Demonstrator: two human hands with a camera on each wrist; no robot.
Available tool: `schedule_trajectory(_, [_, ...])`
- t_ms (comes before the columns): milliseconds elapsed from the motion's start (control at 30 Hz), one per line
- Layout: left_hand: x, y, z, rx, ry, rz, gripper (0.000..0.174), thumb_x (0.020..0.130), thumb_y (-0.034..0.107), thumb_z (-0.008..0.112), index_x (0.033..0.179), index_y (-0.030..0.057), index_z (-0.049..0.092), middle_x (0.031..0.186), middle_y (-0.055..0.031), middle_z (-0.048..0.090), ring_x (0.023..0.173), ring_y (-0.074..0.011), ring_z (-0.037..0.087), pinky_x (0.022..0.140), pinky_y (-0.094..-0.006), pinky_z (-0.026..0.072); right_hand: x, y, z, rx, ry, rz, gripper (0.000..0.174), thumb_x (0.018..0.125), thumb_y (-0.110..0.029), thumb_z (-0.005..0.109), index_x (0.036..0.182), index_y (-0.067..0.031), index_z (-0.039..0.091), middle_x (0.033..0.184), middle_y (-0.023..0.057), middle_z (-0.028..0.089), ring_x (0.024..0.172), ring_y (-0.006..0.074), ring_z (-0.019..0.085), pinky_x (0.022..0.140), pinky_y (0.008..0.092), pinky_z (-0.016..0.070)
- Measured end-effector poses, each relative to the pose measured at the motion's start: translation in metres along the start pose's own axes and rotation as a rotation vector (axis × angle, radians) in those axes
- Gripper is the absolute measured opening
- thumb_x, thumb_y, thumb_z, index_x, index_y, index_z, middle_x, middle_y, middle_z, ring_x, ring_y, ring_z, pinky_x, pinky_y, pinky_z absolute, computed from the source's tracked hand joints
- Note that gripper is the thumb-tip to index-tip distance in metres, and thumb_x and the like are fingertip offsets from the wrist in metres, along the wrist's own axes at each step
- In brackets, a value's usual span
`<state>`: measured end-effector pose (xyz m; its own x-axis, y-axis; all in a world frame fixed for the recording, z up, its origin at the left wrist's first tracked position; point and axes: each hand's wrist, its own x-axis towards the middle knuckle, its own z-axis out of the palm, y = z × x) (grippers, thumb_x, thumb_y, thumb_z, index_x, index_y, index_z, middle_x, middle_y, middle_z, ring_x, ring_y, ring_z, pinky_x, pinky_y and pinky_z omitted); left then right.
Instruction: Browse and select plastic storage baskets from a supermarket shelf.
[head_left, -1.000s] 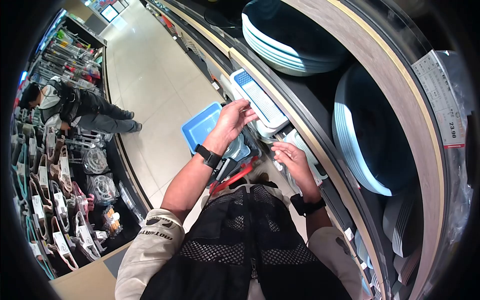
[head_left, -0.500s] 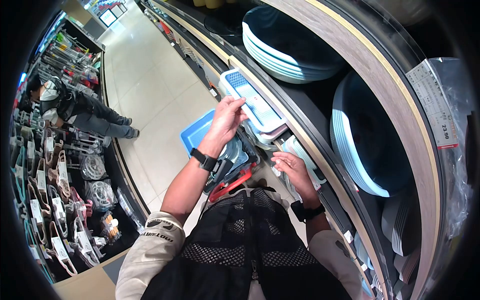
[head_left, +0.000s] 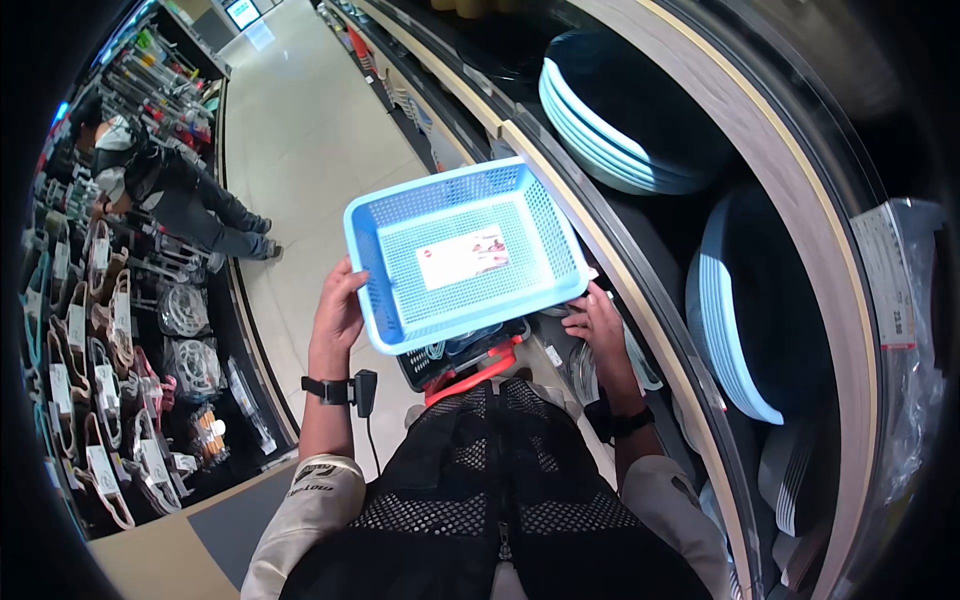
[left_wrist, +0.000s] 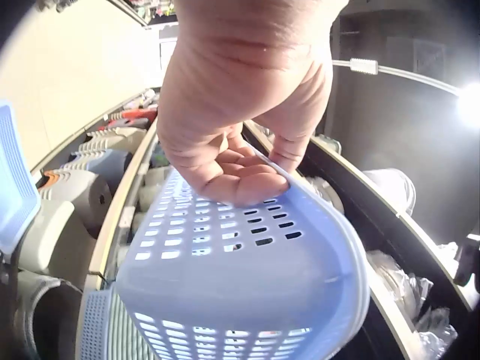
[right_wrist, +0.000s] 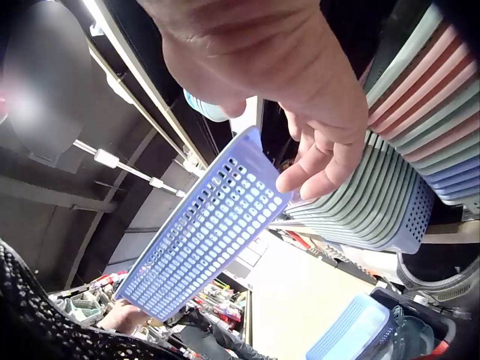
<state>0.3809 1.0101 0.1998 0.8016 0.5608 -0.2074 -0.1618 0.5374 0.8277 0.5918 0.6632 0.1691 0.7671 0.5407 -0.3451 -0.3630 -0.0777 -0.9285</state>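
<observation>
A light blue plastic basket (head_left: 440, 197) with perforated walls and a white label (head_left: 462, 260) on its floor is held up before the body, tilted so its inside shows. My left hand (head_left: 338, 310) grips the rim at its left end. In the left wrist view, the fingers (left_wrist: 247, 185) curl over the perforated end wall, with the thumb on the rim's other side. At the near right corner, my right hand (head_left: 603, 325) holds the basket. The right wrist view shows its bent fingertips (right_wrist: 315, 176) against that corner and the holed outer wall (right_wrist: 206, 232).
Under the basket stands a dark shopping basket with a red handle (head_left: 470, 372), holding another blue container (right_wrist: 352, 330). Shelves on the right carry stacked basins (head_left: 735, 310) and nested green baskets (right_wrist: 367, 202). Across the aisle, a person (head_left: 165, 185) bends toward hanging goods.
Earlier the left hand was at a blue basket on the right shelf. Now the basket is out over the aisle, closer to the body, and both hands are on it.
</observation>
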Motion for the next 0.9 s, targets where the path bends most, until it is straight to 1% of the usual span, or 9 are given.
schedule_trajectory(33, [-0.008, 0.001, -0.012, -0.008, 0.021, 0.014, 0.033, 0.089, 0.007, 0.069, 0.119, -0.0011, 0.058, 0.111, -0.0123, 0.071, 0.097, -0.0193, 0.072, 0.091, -0.0341, 0.0596, 0.0, -0.006, 0.006, -0.025, -0.026, -0.005, 0.047, 0.11, -0.03, 0.041, 0.151, -0.0066, 0.044, 0.131, 0.0142, 0.061, 0.092, 0.0131, 0.063, 0.084, 0.0284, 0.052])
schedule_trajectory(133, [-0.029, -0.001, -0.041, -0.044, 0.052, 0.043, 0.035, 0.087, 0.007, 0.071, 0.119, -0.0012, 0.059, 0.111, -0.0122, 0.071, 0.095, -0.0196, 0.073, 0.089, -0.0349, 0.0612, 0.011, -0.002, 0.018, -0.053, -0.088, -0.06, 0.048, 0.11, -0.031, 0.041, 0.151, -0.0071, 0.044, 0.134, 0.0151, 0.059, 0.092, 0.0145, 0.063, 0.085, 0.0281, 0.0516])
schedule_trajectory(267, [-0.052, -0.009, -0.062, -0.084, 0.09, 0.076, 0.035, 0.086, 0.008, 0.073, 0.116, -0.0009, 0.059, 0.109, -0.0112, 0.072, 0.096, -0.0186, 0.072, 0.088, -0.0343, 0.061, 0.038, 0.035, 0.025, -0.04, -0.226, -0.122, 0.039, 0.107, -0.019, 0.053, 0.137, 0.0057, 0.056, 0.118, 0.0106, 0.067, 0.101, 0.0097, 0.061, 0.087, 0.0259, 0.0499])
schedule_trajectory(300, [-0.056, -0.012, -0.065, -0.06, 0.102, 0.077, 0.035, 0.086, 0.008, 0.073, 0.117, -0.001, 0.059, 0.109, -0.0109, 0.072, 0.096, -0.0181, 0.072, 0.089, -0.0345, 0.061, 0.03, 0.014, 0.039, -0.041, -0.255, -0.132, 0.033, 0.104, -0.011, 0.058, 0.128, 0.0108, 0.06, 0.107, 0.0074, 0.07, 0.098, 0.0075, 0.061, 0.084, 0.0241, 0.0501])
schedule_trajectory(500, [-0.071, -0.018, -0.072, -0.019, 0.203, 0.084, 0.025, 0.088, 0.01, 0.074, 0.106, 0.0028, 0.058, 0.1, -0.0088, 0.071, 0.087, -0.015, 0.072, 0.084, -0.0305, 0.0612, 0.041, 0.018, 0.06, -0.146, -0.301, -0.143, 0.029, 0.103, -0.011, 0.059, 0.123, 0.0104, 0.064, 0.1, 0.007, 0.072, 0.088, 0.0075, 0.064, 0.077, 0.023, 0.0512])
schedule_trajectory(633, [-0.078, -0.02, -0.076, 0.03, 0.299, 0.093, 0.018, 0.093, 0.012, 0.072, 0.102, 0.0051, 0.057, 0.094, -0.0071, 0.071, 0.082, -0.0129, 0.071, 0.078, -0.0276, 0.0603, 0.046, 0.026, 0.066, -0.197, -0.322, -0.079, 0.029, 0.102, -0.011, 0.06, 0.122, 0.0101, 0.064, 0.1, 0.007, 0.072, 0.088, 0.0072, 0.063, 0.077, 0.0228, 0.0507])
schedule_trajectory(700, [-0.081, -0.023, -0.079, 0.06, 0.346, 0.088, 0.017, 0.095, 0.014, 0.071, 0.101, 0.0052, 0.058, 0.092, -0.0063, 0.071, 0.08, -0.0119, 0.07, 0.076, -0.0268, 0.0595, 0.045, 0.029, 0.071, -0.147, -0.316, -0.058, 0.03, 0.102, -0.011, 0.06, 0.123, 0.0095, 0.065, 0.098, 0.0027, 0.07, 0.085, 0.0044, 0.061, 0.076, 0.0194, 0.0476])
schedule_trajectory(800, [-0.08, -0.031, -0.091, 0.16, 0.364, 0.111, 0.014, 0.1, 0.018, 0.066, 0.097, 0.006, 0.059, 0.088, -0.0028, 0.069, 0.076, -0.0083, 0.065, 0.07, -0.0239, 0.0548, 0.045, 0.025, 0.072, -0.222, -0.303, -0.081, 0.028, 0.101, -0.01, 0.061, 0.12, 0.01, 0.065, 0.098, 0.0066, 0.072, 0.087, 0.0068, 0.063, 0.076, 0.0224, 0.05])
schedule_trajectory(900, [-0.077, -0.038, -0.096, 0.268, 0.409, 0.139, 0.021, 0.104, 0.024, 0.06, 0.094, 0.0058, 0.061, 0.085, 0.0011, 0.065, 0.073, -0.0053, 0.059, 0.067, -0.022, 0.0496, 0.046, 0.029, 0.07, -0.234, -0.292, -0.065, 0.028, 0.1, -0.01, 0.062, 0.12, 0.0101, 0.066, 0.098, 0.0058, 0.071, 0.087, 0.0067, 0.062, 0.076, 0.0223, 0.05])
